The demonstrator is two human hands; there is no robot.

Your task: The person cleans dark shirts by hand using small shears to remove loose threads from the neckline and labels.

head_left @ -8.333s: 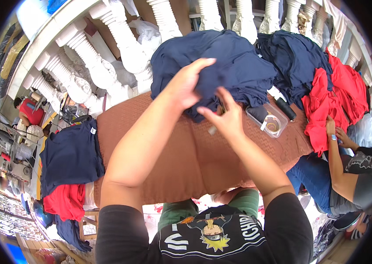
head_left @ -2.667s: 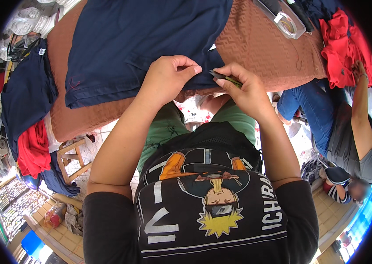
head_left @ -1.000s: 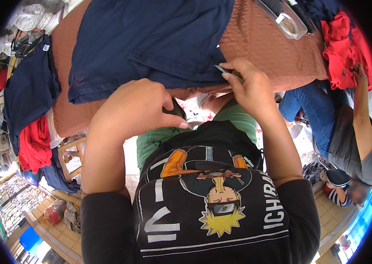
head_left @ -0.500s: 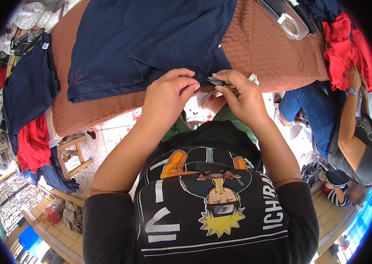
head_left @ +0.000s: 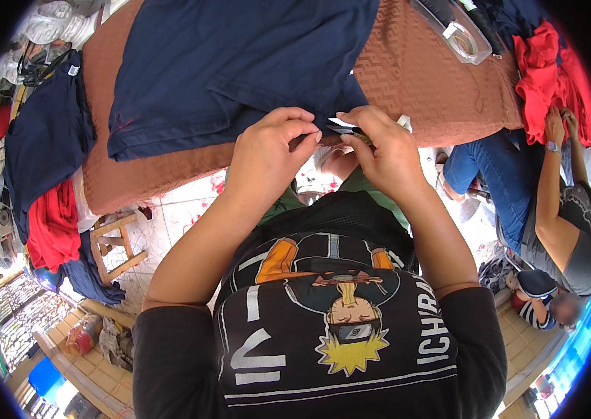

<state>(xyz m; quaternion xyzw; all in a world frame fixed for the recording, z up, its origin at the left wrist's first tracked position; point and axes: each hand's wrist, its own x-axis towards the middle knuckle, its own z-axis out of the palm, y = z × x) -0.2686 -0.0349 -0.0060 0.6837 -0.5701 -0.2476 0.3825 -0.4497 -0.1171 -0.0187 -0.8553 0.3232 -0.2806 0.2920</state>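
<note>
The navy garment (head_left: 253, 56) is lying on the brown-covered table's (head_left: 428, 87) near side, probably handling soft and limp, its near hem (head_left: 163, 147) offering the best hold. The left hand (head_left: 271, 146) is pinching fingertips together, contents unclear; the right hand (head_left: 387, 148) is gripping small snips (head_left: 341, 128).

In the right hand (head_left: 386, 148), the snips (head_left: 341, 128) had grey blades, with a hint of yellow-green at the grip. Just beyond the grip, the cloth (head_left: 239, 63) was plain dark navy, with red thread (head_left: 123, 121) far to the left. Right of the grip, the cover (head_left: 421, 91) was reddish brown, patterned in zigzags. Below the grip, the shirt (head_left: 348, 314) was black, printed in white, orange and yellow. Well to the right, the jeans (head_left: 484, 167) were blue.
</note>
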